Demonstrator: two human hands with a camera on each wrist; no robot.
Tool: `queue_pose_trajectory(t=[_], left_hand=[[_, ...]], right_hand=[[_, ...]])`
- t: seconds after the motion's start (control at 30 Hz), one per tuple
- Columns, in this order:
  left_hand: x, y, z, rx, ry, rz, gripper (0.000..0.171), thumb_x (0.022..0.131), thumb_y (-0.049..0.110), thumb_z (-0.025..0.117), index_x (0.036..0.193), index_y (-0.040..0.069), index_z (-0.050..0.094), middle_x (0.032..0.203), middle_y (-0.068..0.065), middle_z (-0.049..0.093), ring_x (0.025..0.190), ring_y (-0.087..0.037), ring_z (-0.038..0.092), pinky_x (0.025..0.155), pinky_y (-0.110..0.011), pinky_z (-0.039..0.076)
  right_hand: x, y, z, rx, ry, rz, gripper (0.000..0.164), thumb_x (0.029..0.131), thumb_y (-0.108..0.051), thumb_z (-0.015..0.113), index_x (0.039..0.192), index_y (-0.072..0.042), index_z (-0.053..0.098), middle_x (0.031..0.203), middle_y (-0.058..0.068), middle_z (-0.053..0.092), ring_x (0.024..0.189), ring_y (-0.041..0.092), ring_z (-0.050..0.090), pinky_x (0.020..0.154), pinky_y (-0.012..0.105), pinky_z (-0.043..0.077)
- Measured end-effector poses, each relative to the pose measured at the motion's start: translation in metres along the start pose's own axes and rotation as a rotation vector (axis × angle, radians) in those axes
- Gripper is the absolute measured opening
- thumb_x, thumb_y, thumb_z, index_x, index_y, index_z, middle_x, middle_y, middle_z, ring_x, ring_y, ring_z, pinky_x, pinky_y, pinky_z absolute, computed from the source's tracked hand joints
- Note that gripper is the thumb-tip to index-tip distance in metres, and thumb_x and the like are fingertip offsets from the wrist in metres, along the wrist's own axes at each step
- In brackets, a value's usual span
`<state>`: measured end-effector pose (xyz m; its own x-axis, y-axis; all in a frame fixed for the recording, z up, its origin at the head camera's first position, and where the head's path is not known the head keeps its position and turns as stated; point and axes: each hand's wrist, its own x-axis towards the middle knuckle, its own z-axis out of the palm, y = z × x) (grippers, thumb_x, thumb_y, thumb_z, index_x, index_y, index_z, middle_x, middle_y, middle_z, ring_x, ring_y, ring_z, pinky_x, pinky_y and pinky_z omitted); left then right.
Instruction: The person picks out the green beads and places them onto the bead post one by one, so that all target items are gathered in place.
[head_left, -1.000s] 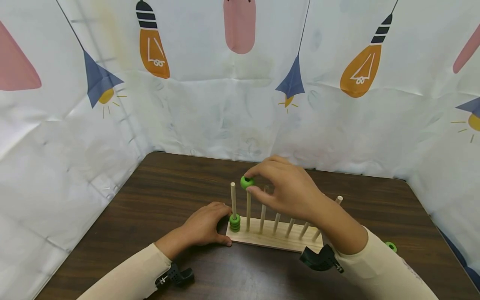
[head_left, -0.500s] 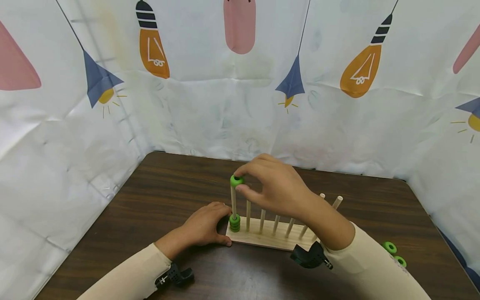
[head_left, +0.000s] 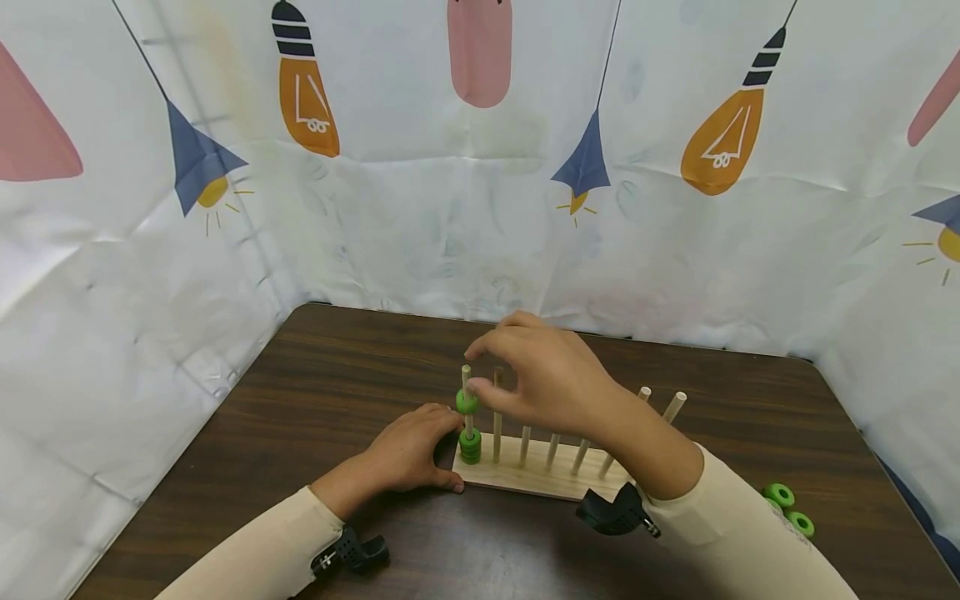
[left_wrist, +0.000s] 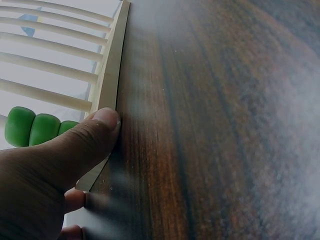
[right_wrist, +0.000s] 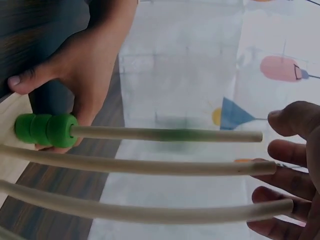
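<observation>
A wooden peg stand [head_left: 540, 473] with a row of upright pegs lies across the table. My left hand [head_left: 408, 450] grips its left end, the thumb against the front edge in the left wrist view. Several green beads [head_left: 470, 447] are stacked at the foot of the leftmost peg. Higher on that peg a single green bead [head_left: 467, 402] is threaded, apart from the stack; it is a green blur in the right wrist view. My right hand [head_left: 543, 371] hovers beside the peg tops, thumb and fingers spread, holding nothing.
Loose green beads [head_left: 801, 523] lie on the table to the right, partly hidden by the right sleeve. The dark wooden table [head_left: 337, 367] ends at a white curtain [head_left: 450, 233] printed with lamps. A black strap mount [head_left: 618, 510] sits on the right wrist.
My right hand carried the green bead left to the leftmost peg's top, then let go. The bead has dropped partway down the peg. The left hand stayed still.
</observation>
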<state>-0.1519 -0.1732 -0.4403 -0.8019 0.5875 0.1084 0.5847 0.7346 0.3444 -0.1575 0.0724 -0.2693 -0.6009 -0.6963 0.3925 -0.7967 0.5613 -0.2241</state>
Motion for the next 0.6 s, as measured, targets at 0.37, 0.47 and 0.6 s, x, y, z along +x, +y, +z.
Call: queue_pose_trajectory(t=[0.37, 0.47, 0.6], left_hand=[[0.0, 0.002, -0.001, 0.024, -0.007, -0.027, 0.08, 0.069, 0.056, 0.091, 0.132, 0.016, 0.062, 0.131, -0.001, 0.063, 0.129, -0.024, 0.053, 0.104, -0.048, 0.046], [0.001, 0.002, -0.001, 0.028, -0.011, -0.026, 0.079, 0.069, 0.057, 0.09, 0.131, 0.017, 0.062, 0.13, 0.0, 0.063, 0.129, -0.023, 0.053, 0.104, -0.047, 0.046], [0.001, 0.002, -0.001, 0.03, -0.01, -0.021, 0.078, 0.07, 0.058, 0.09, 0.13, 0.018, 0.062, 0.129, 0.001, 0.063, 0.128, -0.023, 0.053, 0.104, -0.046, 0.046]], right_hand=[[-0.03, 0.019, -0.025, -0.078, 0.044, 0.08, 0.026, 0.093, -0.033, 0.077, 0.115, -0.02, 0.074, 0.11, -0.004, 0.067, 0.099, 0.013, 0.061, 0.062, 0.033, 0.051], [-0.042, 0.028, -0.034, -0.094, 0.069, 0.101, 0.025, 0.091, -0.03, 0.079, 0.112, -0.02, 0.074, 0.108, -0.005, 0.067, 0.1, 0.014, 0.062, 0.062, 0.034, 0.052], [-0.059, 0.038, -0.046, -0.117, 0.098, 0.14, 0.024, 0.089, -0.03, 0.08, 0.11, -0.021, 0.074, 0.107, -0.005, 0.067, 0.099, 0.014, 0.063, 0.064, 0.037, 0.053]])
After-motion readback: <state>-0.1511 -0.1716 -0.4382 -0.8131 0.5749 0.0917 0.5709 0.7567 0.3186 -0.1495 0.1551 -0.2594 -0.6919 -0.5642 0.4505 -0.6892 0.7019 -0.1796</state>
